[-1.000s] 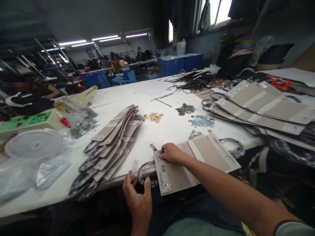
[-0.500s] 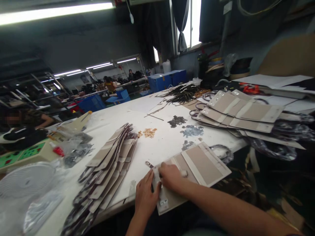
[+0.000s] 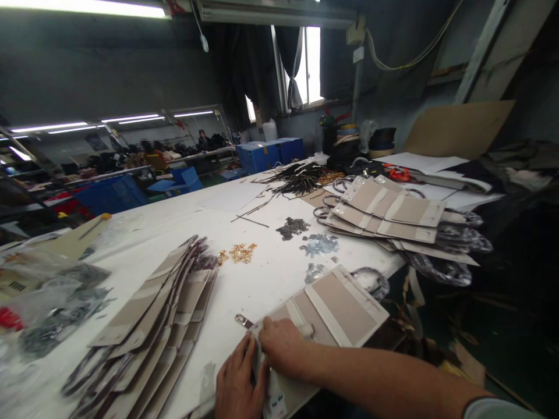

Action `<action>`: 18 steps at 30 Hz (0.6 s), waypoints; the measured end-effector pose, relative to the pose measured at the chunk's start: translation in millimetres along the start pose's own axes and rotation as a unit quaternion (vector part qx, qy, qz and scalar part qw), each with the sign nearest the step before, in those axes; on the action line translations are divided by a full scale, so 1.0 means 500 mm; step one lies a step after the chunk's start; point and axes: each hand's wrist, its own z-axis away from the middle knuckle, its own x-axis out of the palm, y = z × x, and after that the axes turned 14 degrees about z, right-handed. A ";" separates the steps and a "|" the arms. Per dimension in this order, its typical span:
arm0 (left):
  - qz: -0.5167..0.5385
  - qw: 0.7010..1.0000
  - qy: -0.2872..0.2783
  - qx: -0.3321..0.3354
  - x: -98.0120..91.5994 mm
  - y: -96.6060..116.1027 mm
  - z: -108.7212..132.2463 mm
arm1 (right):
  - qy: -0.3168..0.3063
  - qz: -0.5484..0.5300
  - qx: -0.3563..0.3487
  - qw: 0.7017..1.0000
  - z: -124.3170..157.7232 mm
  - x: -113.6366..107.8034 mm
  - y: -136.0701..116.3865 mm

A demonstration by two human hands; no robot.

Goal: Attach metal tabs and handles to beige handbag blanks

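A flat beige bag panel (image 3: 349, 302) with pale strips and a plastic-wrapped handle loop lies at the table's front edge. My left hand (image 3: 240, 375) grips its near left end, the thumb set apart from the fingers. Close beside it, my right hand (image 3: 283, 346) is closed with bent fingers pressing down on the same end. Whatever sits under those fingertips is hidden. A small metal clasp piece (image 3: 243, 320) sticks out past the panel's edge, just beyond my fingers.
Stacked bag panels lie at left (image 3: 152, 326) and right (image 3: 393, 203). On the white table (image 3: 174, 227) are gold fittings (image 3: 243, 252), dark pieces (image 3: 292, 228), grey metal plates (image 3: 321, 245) and black strips (image 3: 301, 177). Plastic bags (image 3: 61, 302) lie far left; people sit in the background.
The camera view has turned right, so the scene sits further left and the hands lower. Both hands stay at the same end of the panel, with little change in their grip.
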 end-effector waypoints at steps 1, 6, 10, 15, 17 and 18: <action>0.000 1.000 -0.001 0.003 0.001 -0.001 0.000 | 0.007 0.003 -0.010 1.000 -0.004 0.006 0.002; -0.006 1.000 -0.006 0.005 -0.002 0.006 -0.003 | 0.052 0.030 -0.047 0.997 -0.021 0.023 0.005; -0.023 0.999 -0.023 0.004 -0.008 0.006 -0.004 | 0.007 0.042 -0.071 0.997 -0.032 -0.013 0.016; -0.017 1.000 -0.023 0.009 0.000 -0.015 0.007 | -0.039 -0.028 0.123 0.991 -0.039 -0.091 0.161; -0.013 1.000 -0.011 0.008 0.008 -0.023 0.011 | -0.032 -0.017 0.201 0.979 -0.033 -0.111 0.266; -0.010 1.000 -0.004 0.008 0.012 -0.026 0.012 | -0.031 -0.007 0.241 0.970 -0.027 -0.117 0.319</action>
